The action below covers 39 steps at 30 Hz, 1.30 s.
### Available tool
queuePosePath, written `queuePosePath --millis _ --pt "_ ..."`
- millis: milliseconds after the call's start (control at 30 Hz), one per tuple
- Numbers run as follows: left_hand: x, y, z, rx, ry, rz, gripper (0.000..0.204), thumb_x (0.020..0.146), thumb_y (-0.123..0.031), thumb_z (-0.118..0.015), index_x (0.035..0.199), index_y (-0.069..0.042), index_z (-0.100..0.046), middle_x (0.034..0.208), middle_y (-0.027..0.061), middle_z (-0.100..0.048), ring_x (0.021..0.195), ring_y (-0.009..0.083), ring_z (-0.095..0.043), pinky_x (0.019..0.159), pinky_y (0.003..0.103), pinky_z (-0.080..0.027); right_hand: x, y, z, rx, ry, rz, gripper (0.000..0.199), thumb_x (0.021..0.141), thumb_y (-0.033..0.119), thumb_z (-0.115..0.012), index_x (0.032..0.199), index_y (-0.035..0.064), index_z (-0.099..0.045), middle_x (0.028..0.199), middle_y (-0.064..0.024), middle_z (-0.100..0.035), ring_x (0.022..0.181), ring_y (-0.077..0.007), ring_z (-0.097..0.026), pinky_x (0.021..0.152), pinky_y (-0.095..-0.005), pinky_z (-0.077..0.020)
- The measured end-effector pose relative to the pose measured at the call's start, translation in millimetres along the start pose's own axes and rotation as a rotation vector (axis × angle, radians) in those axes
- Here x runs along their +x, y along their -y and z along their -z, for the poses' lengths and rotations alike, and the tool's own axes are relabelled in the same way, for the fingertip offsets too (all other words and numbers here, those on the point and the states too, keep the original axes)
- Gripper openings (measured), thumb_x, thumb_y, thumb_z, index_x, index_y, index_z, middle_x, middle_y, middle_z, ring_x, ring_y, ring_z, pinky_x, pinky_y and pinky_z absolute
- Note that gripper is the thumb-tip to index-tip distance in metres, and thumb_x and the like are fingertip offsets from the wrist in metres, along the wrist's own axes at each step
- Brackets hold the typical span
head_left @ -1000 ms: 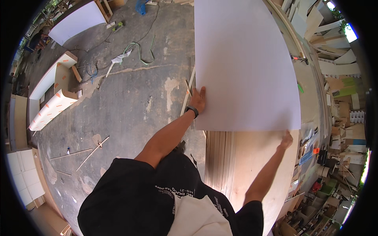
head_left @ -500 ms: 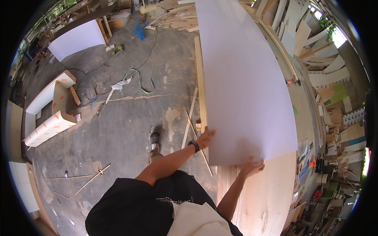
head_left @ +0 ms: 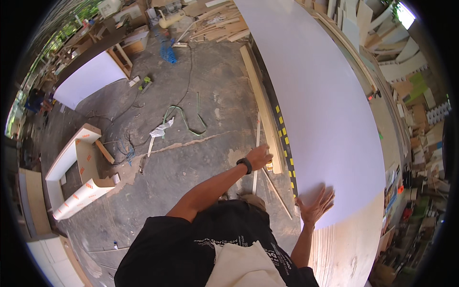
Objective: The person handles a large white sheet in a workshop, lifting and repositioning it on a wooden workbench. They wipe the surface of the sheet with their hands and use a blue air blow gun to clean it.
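Observation:
A long white sheet (head_left: 330, 110) lies over a stack of pale wood boards (head_left: 342, 253) on my right. My right hand (head_left: 315, 205) rests on the sheet's near left corner, its fingers spread. Left of the sheet, my left hand (head_left: 259, 158), with a dark band at the wrist, is at the near end of a pale wooden beam (head_left: 260, 105). Its fingers are curled, and what they grip, if anything, is hidden. A small yellowish object (head_left: 269, 167) shows just below that hand. Between beam and sheet runs a dark edge with yellow marks (head_left: 285, 138).
Thin wooden strips (head_left: 278, 193) lean or lie near my feet. On the floor are a green strap (head_left: 184, 117), cables and a green tool (head_left: 145, 83). White panel pieces (head_left: 83, 167) stand at left. Timber offcuts (head_left: 224, 24) are heaped at the back, more at right.
My left hand has left the sheet's edge and moved to the beam's end. The right hand now lies flatter on the sheet. The dark yellow-marked edge has come into view.

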State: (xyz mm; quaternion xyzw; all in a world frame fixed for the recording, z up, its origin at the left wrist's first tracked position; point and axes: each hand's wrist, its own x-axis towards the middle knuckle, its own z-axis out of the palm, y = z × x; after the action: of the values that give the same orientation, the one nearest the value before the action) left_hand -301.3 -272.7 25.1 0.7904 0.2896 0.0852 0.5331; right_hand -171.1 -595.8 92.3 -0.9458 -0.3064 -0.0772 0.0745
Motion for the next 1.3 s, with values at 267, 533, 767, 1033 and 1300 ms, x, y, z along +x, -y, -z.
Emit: queuePosePath --millis 267,533,767,1033,1300 --pt "84.0 -99.1 13.4 0.326 -0.078 -0.23 0.083 0.087 -0.035 -0.075 0.153 -0.002 -0.036 0.161 0.03 -0.018 0.15 0.0446 -0.021 0.117 0.055 -0.031 6.1 11.4 2.7 -0.072 -0.029 -0.007 0.129 0.063 0.083 -0.072 0.162 0.0153 -0.023 0.169 -0.0197 -0.012 0.155 -0.0424 -0.01 0.123 -0.0633 -0.0085" --pt "165.6 -71.6 43.5 0.871 0.301 -0.616 0.102 0.083 -0.058 -0.075 0.162 -0.017 -0.025 0.167 0.0277 -0.001 0.156 0.0414 -0.004 0.124 0.061 -0.013 22.7 16.9 -5.2 -0.16 -0.134 -0.023 0.113 0.076 0.084 -0.059 0.159 0.0122 -0.031 0.164 -0.0257 -0.025 0.151 -0.0467 -0.022 0.12 -0.0669 -0.0134" --pt "240.6 -66.7 85.6 0.962 0.451 -0.994 0.105 0.079 -0.075 -0.066 0.162 -0.026 -0.024 0.168 0.0238 -0.006 0.156 0.039 -0.011 0.124 0.057 -0.012 32.0 16.1 -1.7 -0.137 -0.105 -0.064 0.112 0.078 0.082 -0.059 0.159 0.0104 -0.03 0.162 -0.0293 -0.025 0.15 -0.0496 -0.024 0.118 -0.0694 -0.0143" --pt "313.2 -88.6 82.8 0.888 0.6 -1.115 0.129 0.061 -0.088 -0.067 0.161 -0.017 -0.028 0.167 0.0286 -0.01 0.156 0.0423 -0.01 0.124 0.062 -0.007 91.2 57.2 -8.2 -0.034 -0.01 -0.168 0.129 0.07 0.078 -0.072 0.162 0.0077 -0.016 0.165 -0.0307 -0.012 0.155 -0.0477 -0.006 0.12 -0.0695 -0.0008" --pt "331.5 -72.4 79.0 0.724 0.587 -1.199 0.125 0.064 -0.084 -0.068 0.16 -0.012 -0.031 0.165 0.0306 -0.016 0.155 0.044 -0.013 0.122 0.065 -0.011 261.3 175.2 -52.2 0.138 0.081 -0.095 0.137 0.06 0.07 -0.083 0.161 0.006 -0.017 0.166 -0.0281 -0.013 0.155 -0.0477 -0.006 0.117 -0.0755 -0.0013"
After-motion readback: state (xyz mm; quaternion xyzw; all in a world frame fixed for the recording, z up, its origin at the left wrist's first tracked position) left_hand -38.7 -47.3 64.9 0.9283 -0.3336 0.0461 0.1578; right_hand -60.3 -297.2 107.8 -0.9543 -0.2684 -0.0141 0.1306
